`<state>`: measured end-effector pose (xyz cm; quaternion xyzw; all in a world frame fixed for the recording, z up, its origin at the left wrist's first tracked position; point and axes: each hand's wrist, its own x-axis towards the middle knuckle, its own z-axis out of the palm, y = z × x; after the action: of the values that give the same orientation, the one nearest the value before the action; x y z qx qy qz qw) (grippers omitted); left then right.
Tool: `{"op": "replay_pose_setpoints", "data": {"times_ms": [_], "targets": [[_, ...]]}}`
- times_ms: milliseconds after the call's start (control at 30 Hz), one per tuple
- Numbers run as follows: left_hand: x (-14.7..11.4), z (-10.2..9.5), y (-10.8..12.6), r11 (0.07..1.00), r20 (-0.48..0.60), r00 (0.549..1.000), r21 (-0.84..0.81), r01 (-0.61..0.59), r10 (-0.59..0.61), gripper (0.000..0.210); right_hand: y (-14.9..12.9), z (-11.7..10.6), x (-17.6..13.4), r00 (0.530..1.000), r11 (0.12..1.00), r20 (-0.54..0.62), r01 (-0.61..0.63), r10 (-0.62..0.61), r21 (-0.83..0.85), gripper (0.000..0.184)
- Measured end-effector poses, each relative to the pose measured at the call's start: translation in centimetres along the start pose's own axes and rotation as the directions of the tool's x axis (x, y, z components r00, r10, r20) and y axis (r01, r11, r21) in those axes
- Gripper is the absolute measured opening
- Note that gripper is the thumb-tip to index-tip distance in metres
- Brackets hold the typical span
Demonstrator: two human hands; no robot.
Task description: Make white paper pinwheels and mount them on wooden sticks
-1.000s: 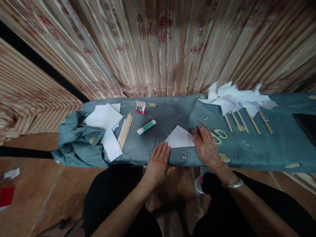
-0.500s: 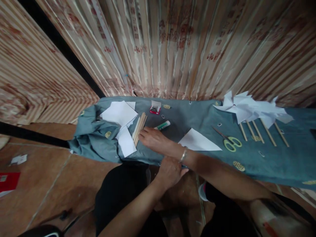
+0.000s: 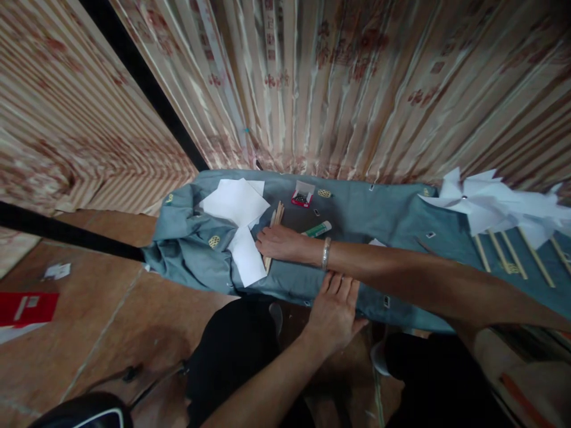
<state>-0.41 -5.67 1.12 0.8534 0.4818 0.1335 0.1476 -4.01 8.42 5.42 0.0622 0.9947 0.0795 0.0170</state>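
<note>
My right hand [image 3: 283, 242] reaches across to the left, its fingers curled over a bundle of wooden sticks [image 3: 279, 214] and partly hiding it. Its fingertips are beside a white paper sheet [image 3: 247, 261]. My left hand [image 3: 334, 312] is at the table's front edge, below my right forearm, with its fingers stretched out and nothing in it. Just behind my right wrist lies a green and white glue stick [image 3: 319, 229]. A small red open box [image 3: 302, 195] of dark pins or tacks stands farther back. My right forearm hides most of another white paper [image 3: 377, 242].
More white paper [image 3: 236, 202] lies at the table's left end. Several white paper pinwheels [image 3: 484, 205] on wooden sticks lie at the right. A grey-green cloth [image 3: 357, 214] covers the narrow table, with a pleated curtain [image 3: 303, 107] behind it. A red item [image 3: 29, 308] is on the floor.
The view has shifted left. My right hand has moved further over the sticks, and its forearm now covers the scissors and most of the triangular paper. My left hand has its fingers at the table edge.
</note>
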Motion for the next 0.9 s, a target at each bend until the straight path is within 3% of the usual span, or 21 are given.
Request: {"op": "replay_pose_setpoints", "data": {"times_ms": [133, 433, 667, 767, 900], "targets": [[-0.1, 0.2, -0.1, 1.000, -0.020, 1.000, 0.012, -0.013, 0.014, 0.070, 0.5, -0.4, -1.0, 0.997, 0.996, 0.022, 0.073, -0.073, -0.047, 0.027], [-0.2, 0.3, -0.2, 0.999, -0.028, 0.999, 0.013, -0.030, 0.030, 0.071, 1.5, -1.1, -1.8, 0.993, 0.992, -0.072, 0.083, -0.090, -0.094, 0.023], [-0.1, 0.1, 0.0, 1.000, -0.003, 1.000, -0.012, 0.006, -0.006, 0.063, -0.6, -0.7, 0.6, 0.998, 0.998, -0.058, 0.003, -0.006, -0.060, 0.025], [-0.1, 0.0, 0.1, 1.000, 0.006, 1.000, -0.017, 0.014, -0.014, 0.058, -1.4, -0.7, 0.2, 0.993, 0.999, -0.113, -0.034, 0.029, -0.037, 0.023], [-0.1, 0.3, 0.3, 0.999, 0.081, 0.996, -0.036, 0.040, -0.037, 0.042, -2.8, -1.5, -1.1, 0.979, 0.997, -0.193, 0.073, -0.064, 0.040, 0.016]]}}
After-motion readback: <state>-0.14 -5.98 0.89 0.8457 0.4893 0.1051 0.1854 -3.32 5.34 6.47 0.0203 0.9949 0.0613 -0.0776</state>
